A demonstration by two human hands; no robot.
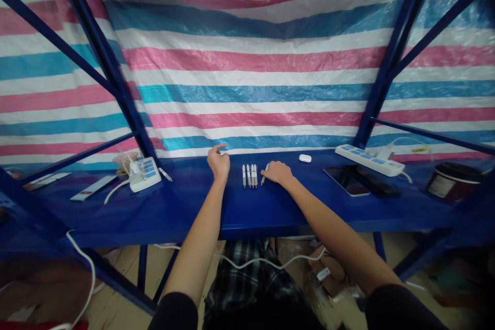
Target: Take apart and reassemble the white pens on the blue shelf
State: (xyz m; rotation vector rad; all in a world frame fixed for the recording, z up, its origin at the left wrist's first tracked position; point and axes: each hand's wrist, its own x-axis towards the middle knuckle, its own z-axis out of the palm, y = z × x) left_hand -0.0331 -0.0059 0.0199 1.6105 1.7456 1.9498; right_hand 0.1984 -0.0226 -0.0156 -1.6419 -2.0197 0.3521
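Note:
My right hand (279, 172) is closed on a slim grey-and-white pen (263, 179), whose tip points down toward the front of the blue table. Just left of it, several similar pens (249, 176) lie side by side in a tight row, white at the far end with dark tips nearest me. On the other side of the row, my left hand (219, 163) is raised near the table's back edge. Its index finger reaches out to the right, apart from the thumb, and I see nothing held in it. The other left fingers are partly hidden.
A small white case (305, 158) lies at the back. To the right are a power strip (369, 160), a tablet (346, 180) and a dark jar (452, 181). Another power strip (145, 174) and a lone pen (165, 174) lie left. Blue metal posts (386, 72) flank the striped sheet.

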